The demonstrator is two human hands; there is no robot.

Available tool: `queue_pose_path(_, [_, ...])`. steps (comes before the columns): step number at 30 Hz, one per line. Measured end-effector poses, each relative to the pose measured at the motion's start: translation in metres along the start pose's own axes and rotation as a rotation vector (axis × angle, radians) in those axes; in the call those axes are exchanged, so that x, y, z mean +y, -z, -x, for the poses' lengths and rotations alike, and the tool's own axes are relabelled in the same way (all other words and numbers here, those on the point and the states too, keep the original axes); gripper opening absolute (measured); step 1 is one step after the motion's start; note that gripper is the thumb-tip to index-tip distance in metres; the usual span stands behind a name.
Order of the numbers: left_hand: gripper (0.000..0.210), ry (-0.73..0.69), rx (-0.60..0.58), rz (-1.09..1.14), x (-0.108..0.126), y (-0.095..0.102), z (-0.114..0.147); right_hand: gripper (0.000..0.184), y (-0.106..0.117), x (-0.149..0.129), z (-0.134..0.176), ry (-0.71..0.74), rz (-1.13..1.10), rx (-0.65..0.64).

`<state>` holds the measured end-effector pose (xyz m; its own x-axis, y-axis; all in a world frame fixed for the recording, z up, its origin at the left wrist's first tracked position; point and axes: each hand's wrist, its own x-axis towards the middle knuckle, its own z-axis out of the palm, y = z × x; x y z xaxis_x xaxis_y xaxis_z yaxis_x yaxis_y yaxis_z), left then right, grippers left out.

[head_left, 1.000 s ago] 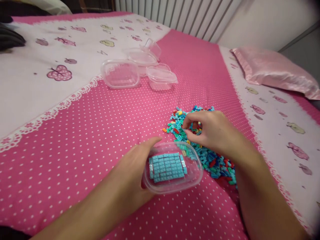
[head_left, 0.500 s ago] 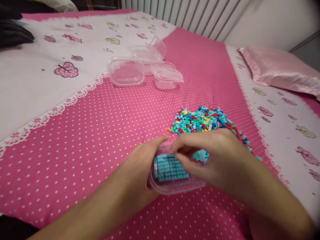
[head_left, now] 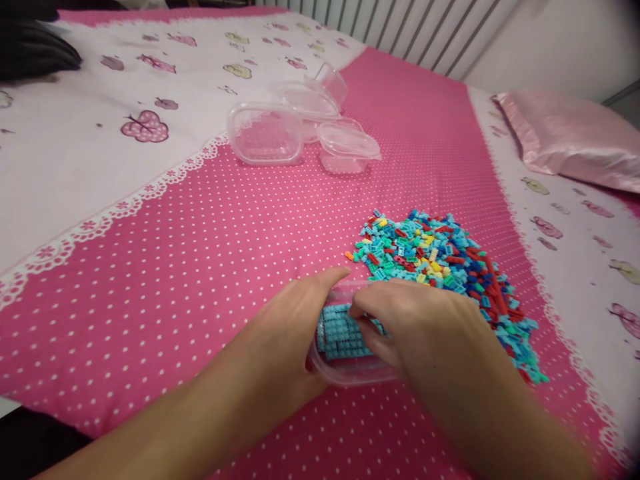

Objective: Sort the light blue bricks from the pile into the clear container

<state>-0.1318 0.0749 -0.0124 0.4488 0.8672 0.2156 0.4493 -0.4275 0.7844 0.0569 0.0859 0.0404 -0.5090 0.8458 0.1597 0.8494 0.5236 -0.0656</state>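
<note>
My left hand grips the left side of a clear plastic container, its thumb along the far rim. Inside the container lie light-blue toy bricks set close together in a grid of rows. My right hand reaches over the container's right part, thumb and forefinger bent together down at the bricks. Whatever is between those fingertips is hidden. Right behind the container, a heap of small toy bricks in blue, teal, red and yellow spreads over the pink sheet, partly covered by my right hand.
Several clear plastic containers and lids lie farther back on the dotted pink bedsheet. A pink pillow rests at the right. Black gloves or dark cloth lie at the far left. A slatted panel stands behind the bed.
My right hand has come down and its fingertips now press lower, onto the bricks in the container. The left hand keeps its hold. The whole view has shifted slightly.
</note>
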Motion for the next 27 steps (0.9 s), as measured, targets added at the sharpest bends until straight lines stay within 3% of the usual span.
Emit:
queue_pose_path(2, [0.072, -0.005, 0.005, -0.011, -0.0001, -0.001, -0.0006, 0.023, -0.0015, -0.004, -0.0006, 0.019, 0.02, 0.026])
queue_pose_path(6, [0.058, -0.081, 0.038, 0.042, 0.0007, -0.0026, -0.0028, 0.025, -0.0042, -0.0066, -0.0029, 0.058, 0.07, 0.031])
queue_pose_path(11, [0.069, -0.046, 0.004, 0.029, 0.0012, -0.0019, 0.0001, 0.021, -0.006, -0.0063, -0.002, 0.025, 0.082, -0.024])
queue_pose_path(19, [0.05, -0.052, 0.011, 0.057, 0.0047, -0.0016, -0.0026, 0.017, -0.0099, -0.0088, -0.0013, -0.011, 0.109, -0.038])
queue_pose_path(27, [0.069, -0.036, -0.005, 0.077, 0.0045, -0.002, -0.0026, 0.019, -0.0061, -0.0098, -0.004, 0.039, 0.13, -0.056])
